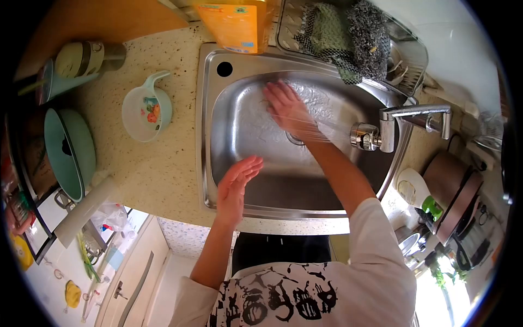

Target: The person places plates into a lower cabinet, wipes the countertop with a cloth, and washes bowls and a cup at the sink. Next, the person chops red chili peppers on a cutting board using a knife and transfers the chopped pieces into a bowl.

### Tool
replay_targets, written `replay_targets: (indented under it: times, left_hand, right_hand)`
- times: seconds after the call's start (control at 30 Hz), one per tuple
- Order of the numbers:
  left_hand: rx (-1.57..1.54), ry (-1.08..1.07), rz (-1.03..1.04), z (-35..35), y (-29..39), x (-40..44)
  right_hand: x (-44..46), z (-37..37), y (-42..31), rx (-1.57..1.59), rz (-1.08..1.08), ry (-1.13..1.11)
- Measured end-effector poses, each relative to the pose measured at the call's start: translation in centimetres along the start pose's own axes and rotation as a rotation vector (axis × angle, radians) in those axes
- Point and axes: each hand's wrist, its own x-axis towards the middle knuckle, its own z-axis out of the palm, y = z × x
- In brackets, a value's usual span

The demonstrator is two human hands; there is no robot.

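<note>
My right hand reaches into the steel sink, palm down and fingers stretched out, near the sink's far wall. Thin streams of water from the chrome faucet run across it and splash on the sink floor. Part of the drain shows beneath my right wrist. My left hand hovers over the near left rim of the sink, fingers extended and nothing in them. Neither hand holds anything.
A white cup with a green handle stands on the speckled counter left of the sink. An orange pouch sits behind the sink. A wire rack holds a green mesh cloth and a grey scrubber.
</note>
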Motion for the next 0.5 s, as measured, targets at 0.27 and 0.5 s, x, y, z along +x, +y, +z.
replay_targets:
  times: [0.27, 0.5]
  left_hand:
    - [0.009, -0.030, -0.009, 0.3, -0.1, 0.1]
    - [0.002, -0.039, -0.062, 1.5, -1.1, 0.9]
  right_hand:
    - [-8.3, 1.5, -0.6, 0.089, 0.035, -0.335]
    - [-9.0, -1.8, 4.0, -0.040, 0.237, -0.073]
